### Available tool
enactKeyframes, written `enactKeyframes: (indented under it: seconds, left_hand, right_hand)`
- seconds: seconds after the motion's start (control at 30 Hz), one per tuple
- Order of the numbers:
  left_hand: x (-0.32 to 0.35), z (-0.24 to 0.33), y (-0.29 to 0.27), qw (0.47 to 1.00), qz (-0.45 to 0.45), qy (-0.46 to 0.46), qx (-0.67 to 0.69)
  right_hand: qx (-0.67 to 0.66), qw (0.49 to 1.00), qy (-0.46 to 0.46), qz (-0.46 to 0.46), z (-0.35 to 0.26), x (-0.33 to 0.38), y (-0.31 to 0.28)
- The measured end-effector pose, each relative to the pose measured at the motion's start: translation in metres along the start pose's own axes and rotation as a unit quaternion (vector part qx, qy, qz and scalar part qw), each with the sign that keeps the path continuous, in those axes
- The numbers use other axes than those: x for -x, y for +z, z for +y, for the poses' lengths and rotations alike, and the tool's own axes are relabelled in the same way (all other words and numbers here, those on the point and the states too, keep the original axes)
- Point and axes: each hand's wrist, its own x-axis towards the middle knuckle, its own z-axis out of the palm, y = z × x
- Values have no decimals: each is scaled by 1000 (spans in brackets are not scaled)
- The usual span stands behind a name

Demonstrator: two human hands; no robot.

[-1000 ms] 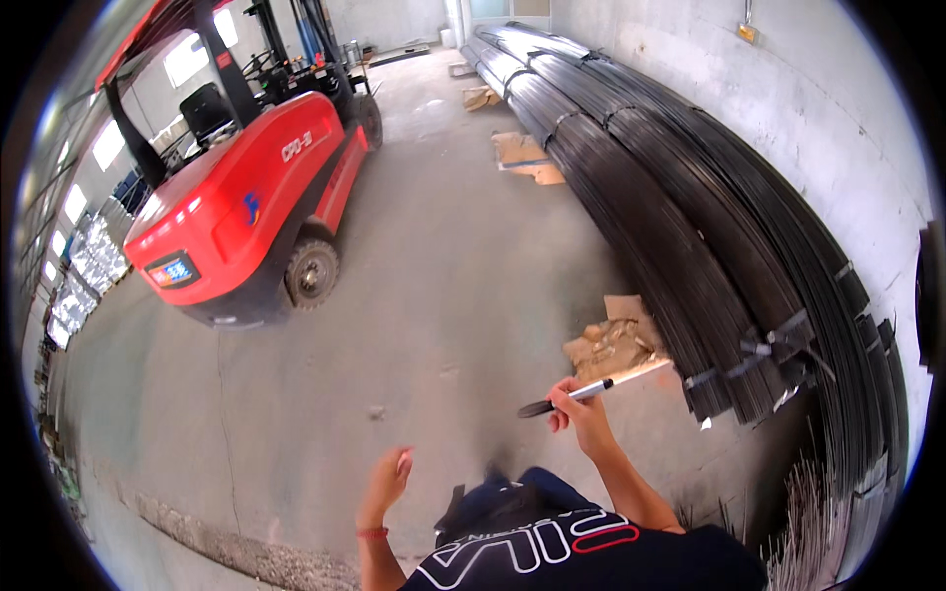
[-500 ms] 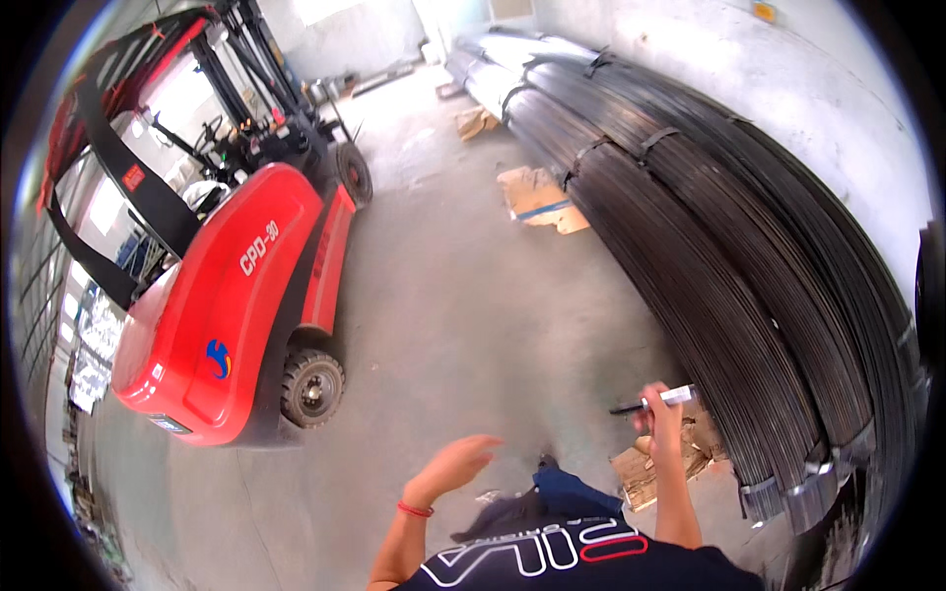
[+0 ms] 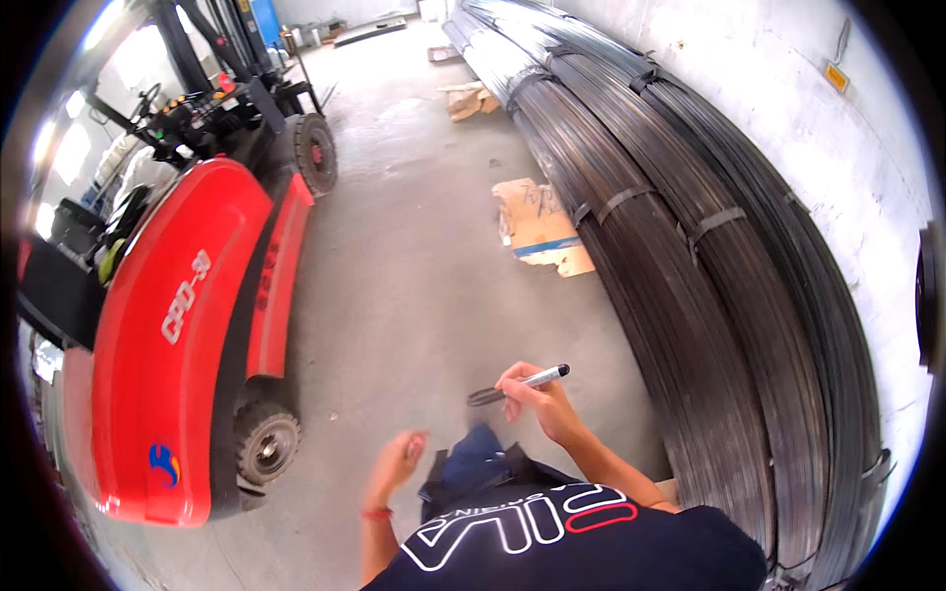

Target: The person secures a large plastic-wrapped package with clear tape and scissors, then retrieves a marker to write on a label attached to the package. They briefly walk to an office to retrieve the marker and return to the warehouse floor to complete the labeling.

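Note:
My right hand (image 3: 537, 402) is closed round a marker pen (image 3: 545, 375), held slantwise in front of my body. The pen has a pale grey barrel and a black end; a dark, blurred length sticks out on the other side of the fingers. To its left is my left hand (image 3: 398, 459), slightly smeared by motion, its fingers loosely bent and apart with nothing seen in them. A red band (image 3: 376, 513) circles the left wrist. Neither hand touches the long bundles of dark metal strips (image 3: 680, 325) lying to the right.
A red forklift (image 3: 177, 325) stands close on the left, its rear wheel (image 3: 267, 442) near my left arm. Grey straps (image 3: 714, 223) bind the metal bundles along a white wall (image 3: 828, 167). Torn cardboard (image 3: 537, 222) lies on the concrete floor (image 3: 414, 256) beside the bundles.
My right hand has moved left with the marker pen, away from the bundles and nearer my left hand. My left hand has drawn left and its fingers have bent. The view has shifted.

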Motion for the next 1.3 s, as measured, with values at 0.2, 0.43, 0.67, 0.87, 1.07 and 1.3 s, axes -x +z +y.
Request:
enactKeyframes:
  seconds: [0.2,0.43,0.67,0.87,1.07,1.3]
  left_hand:
    - [-285,139,-115,964,-26,254,-72]
    - [-554,146,-149,947,-97,298,-74]
    - [-659,29,-235,999,-34,-4,-30]
    - [-783,-33,-311,978,44,-186,83]
    - [-1011,-97,-433,991,49,-120,-24]
    - [-1333,3,-583,963,-1,227,-147]
  right_hand:
    - [38,978,-104,176,-71,-173,-100]
    - [-42,923,-145,355,-80,-392,-238]
    - [23,980,-71,183,-201,-700,-197]
    - [67,993,3,-100,-212,-940,-139]
    - [41,994,20,-99,-227,-1132,-87]
    - [51,993,-58,89,-305,-1331,-137]
